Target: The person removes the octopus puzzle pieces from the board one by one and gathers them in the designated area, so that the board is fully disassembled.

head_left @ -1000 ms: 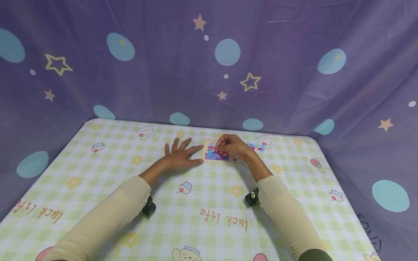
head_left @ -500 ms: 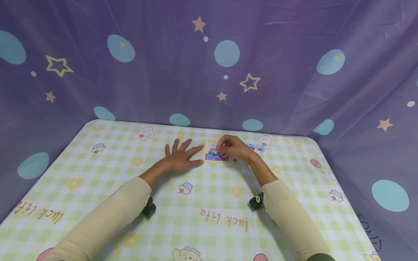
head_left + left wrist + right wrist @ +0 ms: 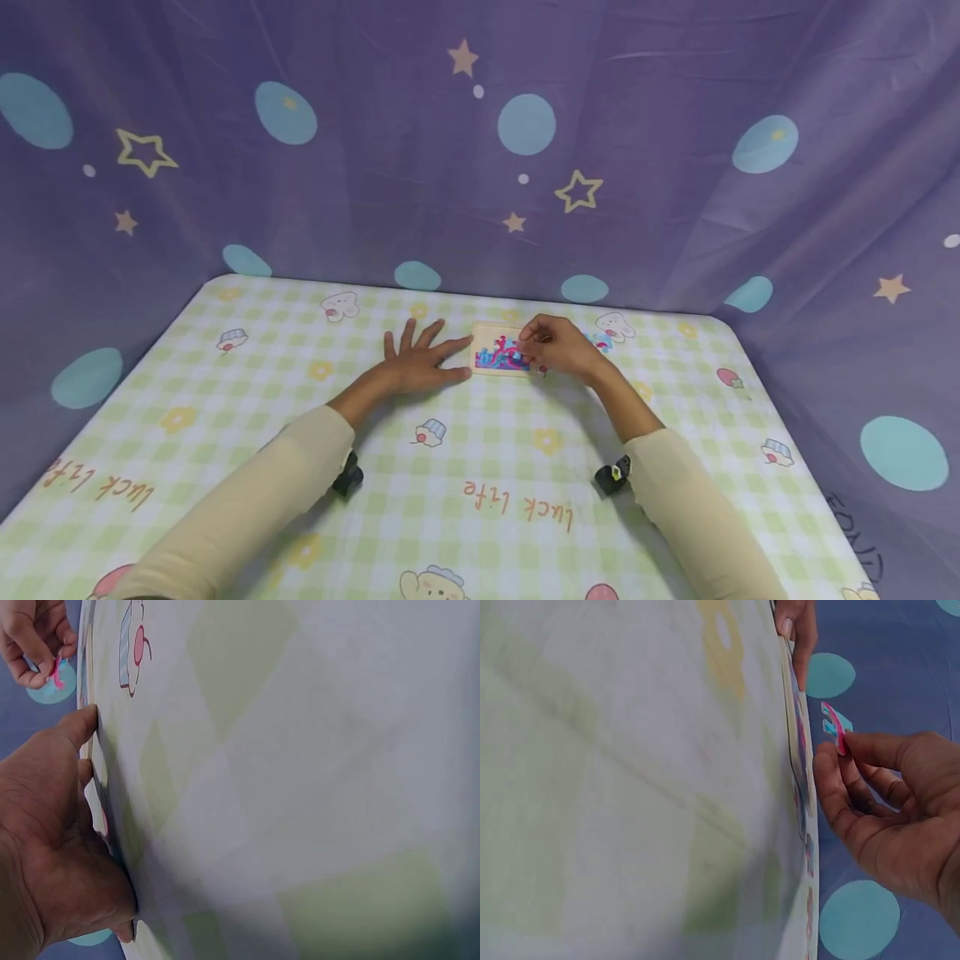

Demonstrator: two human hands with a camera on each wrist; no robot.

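A small jigsaw puzzle in a pale wooden tray [image 3: 498, 372] lies near the far side of the table. Blue, pink and purple pieces [image 3: 495, 360] fill its lower part, and bare wood shows at its upper left. My left hand [image 3: 414, 368] lies spread on the cloth, its thumb and index fingertips at the tray's left edge. Over the right side of the tray, my right hand [image 3: 558, 346] pinches a pink and light-blue puzzle piece [image 3: 838, 727] between thumb and fingertips. In the right wrist view this piece is raised off the tray.
More loose puzzle pieces [image 3: 600, 342] lie on the cloth right of the tray, partly behind the right hand. A green checked tablecloth [image 3: 495, 450] covers the table. Behind it hangs a purple curtain [image 3: 420, 208] with stars and dots.
My right hand has drawn back to the right, taking the piece along, and bare wood now shows at the tray's upper left. The left hand has stayed in place.
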